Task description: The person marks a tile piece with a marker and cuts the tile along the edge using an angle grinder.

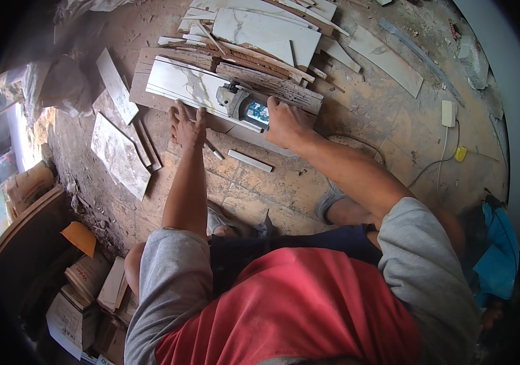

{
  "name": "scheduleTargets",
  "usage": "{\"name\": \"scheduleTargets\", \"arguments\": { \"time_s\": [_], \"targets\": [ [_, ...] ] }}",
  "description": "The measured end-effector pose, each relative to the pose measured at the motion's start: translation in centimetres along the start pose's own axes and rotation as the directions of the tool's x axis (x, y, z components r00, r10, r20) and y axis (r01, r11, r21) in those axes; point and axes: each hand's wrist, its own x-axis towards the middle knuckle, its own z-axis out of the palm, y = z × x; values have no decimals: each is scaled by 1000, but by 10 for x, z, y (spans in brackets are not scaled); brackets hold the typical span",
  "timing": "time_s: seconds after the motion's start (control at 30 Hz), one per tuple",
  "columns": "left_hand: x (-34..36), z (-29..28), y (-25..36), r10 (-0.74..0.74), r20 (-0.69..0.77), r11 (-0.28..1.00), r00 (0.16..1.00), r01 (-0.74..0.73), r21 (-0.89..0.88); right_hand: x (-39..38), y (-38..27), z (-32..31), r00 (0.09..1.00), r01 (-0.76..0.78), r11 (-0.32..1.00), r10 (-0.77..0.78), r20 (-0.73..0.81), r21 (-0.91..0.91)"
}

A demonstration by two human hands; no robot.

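Note:
My right hand (pixel 284 123) is wrapped around the rear of an angle grinder (pixel 235 104), which has a grey metal head and a dark body with a blue-white label. The grinder's head rests over a long white marble-patterned tile (pixel 178 81). Its disc cannot be made out from above. With fingers spread, my left hand (pixel 187 123) lies at the tile's near edge, left of the grinder. Beneath the tile are a brown board (pixel 141 76) and a rough, worn wooden plank (pixel 296 97). A narrow pale strip (pixel 250 160) lies on the floor nearer to me.
Several cut tiles (pixel 260 30) are piled beyond the plank, and broken pieces (pixel 120 152) lie left. A long tile (pixel 388 59) sits at the far right. Cables run toward a white socket block (pixel 449 113). Boxes (pixel 86 277) stand lower left; a blue bag (pixel 496 252) lies right.

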Motion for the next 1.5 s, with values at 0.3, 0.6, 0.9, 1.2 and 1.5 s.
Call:
{"name": "scheduleTargets", "arguments": {
  "time_s": [0.3,0.6,0.9,1.2,1.5],
  "targets": [
    [-1,0,1,-5,-2,1000,1000,5,-11,0,7,4,1000,4,1000,-4,-23,-18],
    [-1,0,2,-16,-2,1000,1000,16,-5,-4,14,6,1000,16,999,-16,5,-31],
    [0,4,-1,1,-28,999,1000,0,34,-5,25,13,997,34,999,-37,-73,-39],
    [0,2,3,-29,-12,999,1000,30,36,-9,30,11,997,38,998,-41,-66,-49],
    [-1,1,3,-20,-18,999,1000,21,38,-13,36,12,997,33,999,-35,-64,-37]
  ]
}}
